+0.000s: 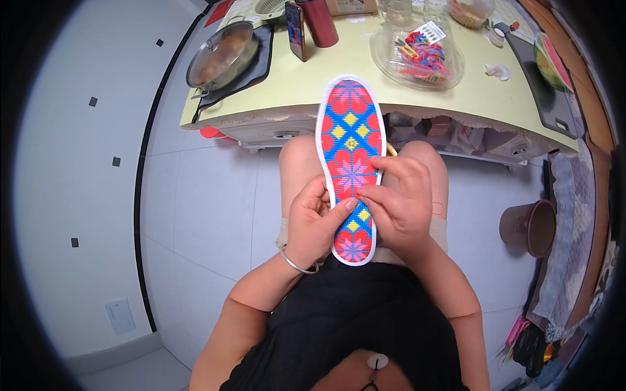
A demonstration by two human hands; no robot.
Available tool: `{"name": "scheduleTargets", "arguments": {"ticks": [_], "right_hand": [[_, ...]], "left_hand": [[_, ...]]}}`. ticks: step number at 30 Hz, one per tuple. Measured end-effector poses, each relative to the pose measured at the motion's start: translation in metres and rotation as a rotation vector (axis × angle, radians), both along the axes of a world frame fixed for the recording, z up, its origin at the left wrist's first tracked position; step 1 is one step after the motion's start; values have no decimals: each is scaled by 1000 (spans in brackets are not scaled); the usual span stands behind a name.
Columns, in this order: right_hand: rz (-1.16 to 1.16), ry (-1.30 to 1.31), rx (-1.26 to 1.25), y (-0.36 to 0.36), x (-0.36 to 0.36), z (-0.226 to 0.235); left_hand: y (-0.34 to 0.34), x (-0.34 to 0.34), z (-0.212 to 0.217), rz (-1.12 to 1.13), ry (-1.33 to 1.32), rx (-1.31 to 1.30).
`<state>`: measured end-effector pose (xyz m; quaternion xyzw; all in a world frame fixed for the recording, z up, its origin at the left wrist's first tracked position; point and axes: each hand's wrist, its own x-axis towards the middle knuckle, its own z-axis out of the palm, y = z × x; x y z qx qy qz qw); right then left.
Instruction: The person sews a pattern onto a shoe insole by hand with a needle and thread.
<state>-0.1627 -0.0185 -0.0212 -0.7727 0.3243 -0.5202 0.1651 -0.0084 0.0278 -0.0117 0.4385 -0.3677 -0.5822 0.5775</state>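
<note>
Insole (351, 140) stitching | left hand (314, 221) is gripping its edge | right hand (399, 202) is pinching at the cloth; probably best keeping it taut, pulling gently.

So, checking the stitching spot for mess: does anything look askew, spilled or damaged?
Nothing stands out. The embroidered insole sits between left hand and right hand; the threads stay inside the clear bag.

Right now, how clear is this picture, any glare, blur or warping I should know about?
Head view: even, soft light, with the embroidered insole and both hands, left hand and right hand, sharp; fisheye bends the table edge and floor tile lines; black vignette rings the corners; mild glare on the pot lid; no motion blur.
</note>
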Motion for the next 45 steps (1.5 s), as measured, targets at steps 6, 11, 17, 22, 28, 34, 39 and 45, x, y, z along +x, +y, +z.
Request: {"name": "scheduleTargets", "arguments": {"ticks": [6,11,17,22,28,34,39,45], "right_hand": [[196,-1210,596,-15,-63,34],[156,-1585,603,-57,-385,-22],[-486,-1381,306,-20,-534,-83],[-504,-993,522,-28,-220,-18],[-131,-166,400,13,-29,0],[29,-12,127,13,5,-8],[-80,-35,139,9,2,-3],[13,30,101,16,6,-1]], "left_hand": [[-10,51,-13,213,-833,-233],[-1,159,4,562,-1600,-352],[4,190,1,650,-1263,-189],[-8,92,-6,259,-368,-60],[-3,32,13,54,-160,-13],[3,21,13,-18,-108,-3],[7,21,13,5,-77,13],[6,21,12,9,-103,-22]]}}
